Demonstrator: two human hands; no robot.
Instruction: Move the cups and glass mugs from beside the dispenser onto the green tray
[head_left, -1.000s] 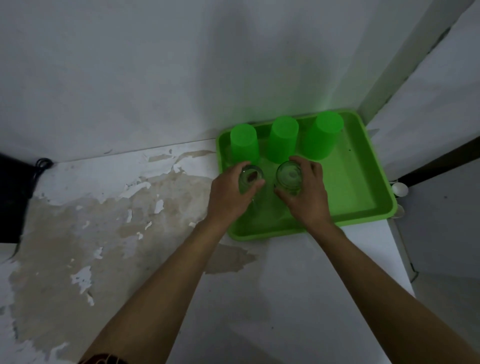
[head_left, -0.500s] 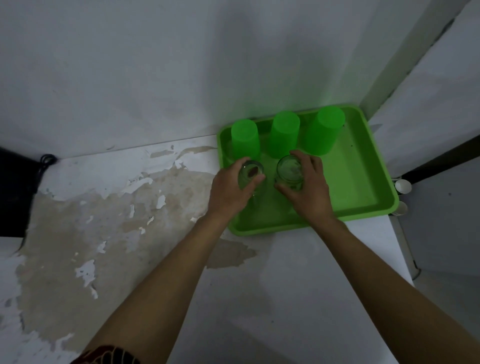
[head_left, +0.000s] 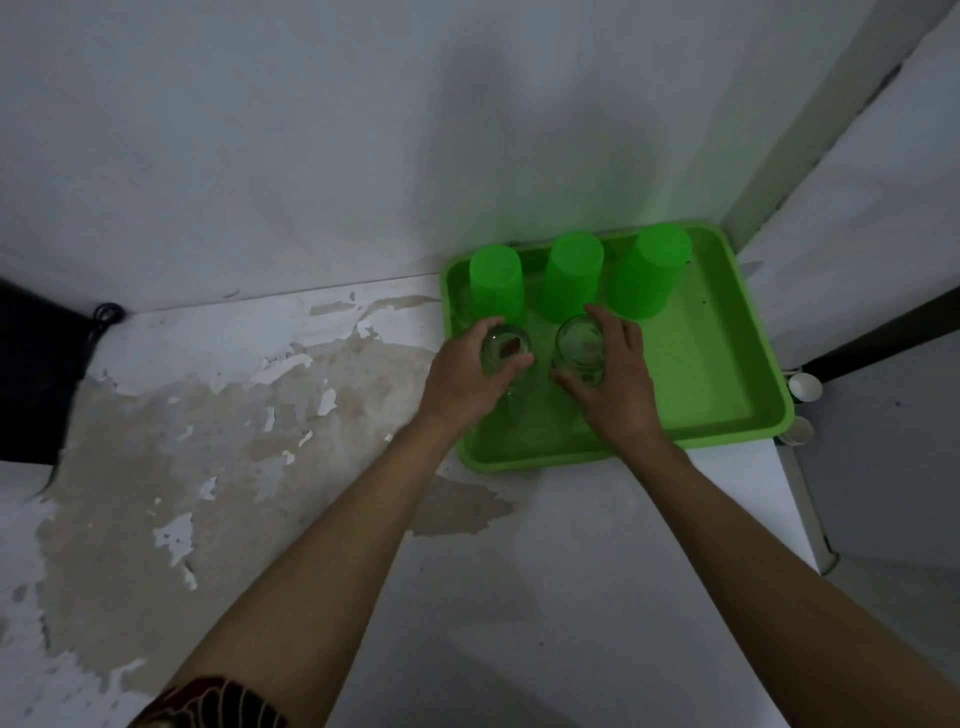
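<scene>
A green tray (head_left: 727, 374) sits in the counter's far right corner. Three green cups stand upside down along its back: left cup (head_left: 496, 283), middle cup (head_left: 571, 275), right cup (head_left: 652, 278). In front of them are two clear glass mugs. My left hand (head_left: 462, 382) is wrapped around the left glass mug (head_left: 506, 351), and my right hand (head_left: 615, 387) grips the right glass mug (head_left: 579, 345). Both mugs are over the tray's front left part; whether they rest on its floor I cannot tell.
The white counter (head_left: 571, 571) has a large patch of peeled, stained paint (head_left: 182, 467) on the left. White walls close in behind and at the right. A dark object (head_left: 31, 374) sits at the far left edge. Small white round things (head_left: 804, 387) lie beside the tray's right rim.
Both hands have stayed on their glass mugs over the tray; the grips look the same. The view has shifted slightly, with the tray a little higher in the picture.
</scene>
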